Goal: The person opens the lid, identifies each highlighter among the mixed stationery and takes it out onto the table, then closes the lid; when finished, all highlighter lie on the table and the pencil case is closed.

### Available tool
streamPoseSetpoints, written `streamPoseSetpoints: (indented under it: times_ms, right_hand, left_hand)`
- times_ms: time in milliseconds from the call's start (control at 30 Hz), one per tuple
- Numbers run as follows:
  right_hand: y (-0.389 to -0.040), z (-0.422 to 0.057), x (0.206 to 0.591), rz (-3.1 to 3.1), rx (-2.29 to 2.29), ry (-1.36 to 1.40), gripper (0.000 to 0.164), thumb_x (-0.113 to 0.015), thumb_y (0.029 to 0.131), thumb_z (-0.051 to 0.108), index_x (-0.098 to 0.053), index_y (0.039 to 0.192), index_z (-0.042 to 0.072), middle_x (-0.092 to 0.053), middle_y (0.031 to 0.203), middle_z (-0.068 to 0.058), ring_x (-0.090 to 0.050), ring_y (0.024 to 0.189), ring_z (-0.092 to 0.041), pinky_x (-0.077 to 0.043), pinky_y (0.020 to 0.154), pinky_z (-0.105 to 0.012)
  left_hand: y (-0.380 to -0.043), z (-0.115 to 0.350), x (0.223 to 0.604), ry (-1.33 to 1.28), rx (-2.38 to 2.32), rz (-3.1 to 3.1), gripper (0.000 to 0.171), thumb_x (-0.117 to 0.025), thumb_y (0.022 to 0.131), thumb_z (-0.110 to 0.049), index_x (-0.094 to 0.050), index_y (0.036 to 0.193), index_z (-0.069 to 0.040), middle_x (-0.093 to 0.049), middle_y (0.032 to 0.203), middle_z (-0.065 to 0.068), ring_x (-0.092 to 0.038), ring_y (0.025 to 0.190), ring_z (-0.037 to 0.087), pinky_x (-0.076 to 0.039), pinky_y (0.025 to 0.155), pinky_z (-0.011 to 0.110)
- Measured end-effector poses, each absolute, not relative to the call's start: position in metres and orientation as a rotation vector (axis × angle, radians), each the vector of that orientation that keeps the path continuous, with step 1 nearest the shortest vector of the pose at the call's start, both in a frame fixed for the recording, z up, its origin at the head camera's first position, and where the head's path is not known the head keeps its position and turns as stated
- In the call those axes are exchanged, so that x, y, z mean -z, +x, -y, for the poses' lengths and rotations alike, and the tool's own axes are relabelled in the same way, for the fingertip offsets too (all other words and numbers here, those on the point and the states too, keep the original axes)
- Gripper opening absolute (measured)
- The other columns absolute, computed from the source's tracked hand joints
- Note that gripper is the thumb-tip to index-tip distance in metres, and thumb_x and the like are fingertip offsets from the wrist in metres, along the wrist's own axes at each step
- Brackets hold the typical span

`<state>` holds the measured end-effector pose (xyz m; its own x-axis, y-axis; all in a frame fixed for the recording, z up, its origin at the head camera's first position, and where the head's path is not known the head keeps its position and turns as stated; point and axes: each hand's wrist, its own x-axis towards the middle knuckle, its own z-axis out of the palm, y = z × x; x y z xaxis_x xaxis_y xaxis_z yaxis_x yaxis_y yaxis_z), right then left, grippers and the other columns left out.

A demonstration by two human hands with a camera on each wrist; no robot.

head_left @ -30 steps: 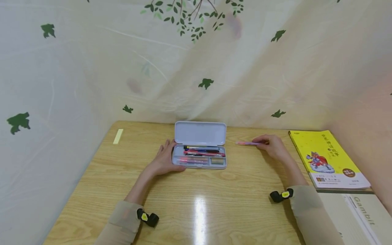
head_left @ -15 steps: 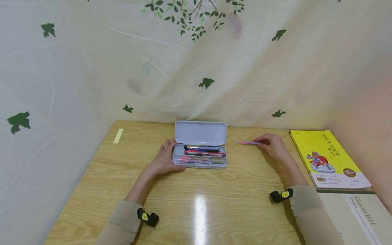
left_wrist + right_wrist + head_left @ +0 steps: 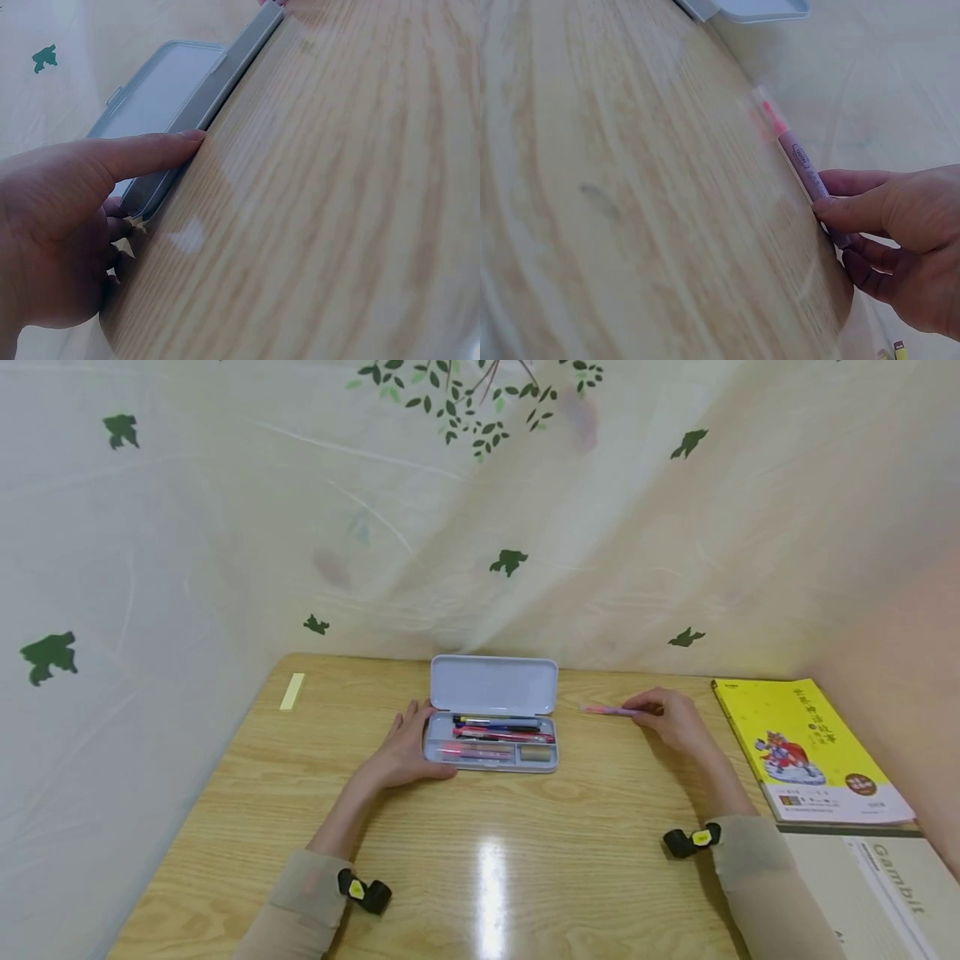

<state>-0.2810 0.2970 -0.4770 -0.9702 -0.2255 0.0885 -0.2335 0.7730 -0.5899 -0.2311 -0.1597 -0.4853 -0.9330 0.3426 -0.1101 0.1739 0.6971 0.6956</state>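
Observation:
A pale blue-grey pencil case stands with its lid up at the back of the table. Several pens lie in its long compartment, pink-tipped markers in the front one, and a small greenish-grey block in the corner. My left hand holds the case's left end, thumb along the front wall and the other fingers round the end. To the right of the case, my right hand pinches a highlighter with a purple barrel, pink tip and clear cap. It lies low, at the tabletop.
A yellow book lies at the table's right edge, with a grey-beige book marked "Gambit" in front of it. A pale yellow strip is at the back left. A curtain with leaf and bird prints hangs behind the table.
The whole head view has shifted slightly. Both hands, the pencil case and the highlighter keep practically the same places relative to one another.

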Motion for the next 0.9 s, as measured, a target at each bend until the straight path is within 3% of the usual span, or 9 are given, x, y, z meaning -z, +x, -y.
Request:
streamPoseSetpoints:
  times_ms: [400,900]
  right_hand:
    - [-0.2831,-0.2982,0.4804,2.933,-0.975,0.393,0.02,-0.07,0.095,0.003,-0.077,0.114,0.003,-0.073,0.11,-0.02,-0.066,0.098,-0.031,-0.052,0.081,-0.028]
    - [-0.2843,-0.3039,0.4783,2.939,-1.056,0.398,0.03,-0.073,0.093,0.004,-0.072,0.123,0.001,-0.071,0.118,-0.023,-0.068,0.104,-0.035,-0.047,0.078,-0.01]
  left_hand:
    - [-0.2303,0.1592,0.4833,0.405,-1.056,-2.668,0.104,-0.089,0.076,-0.038,-0.029,0.155,-0.006,-0.015,0.171,0.026,0.002,0.161,0.044,0.002,0.131,0.06]
    - [-0.23,0.1588,0.4834,0.394,-1.074,-2.659,0.114,-0.089,0.076,-0.038,-0.02,0.162,-0.009,-0.016,0.171,0.025,0.002,0.161,0.044,0.003,0.131,0.059]
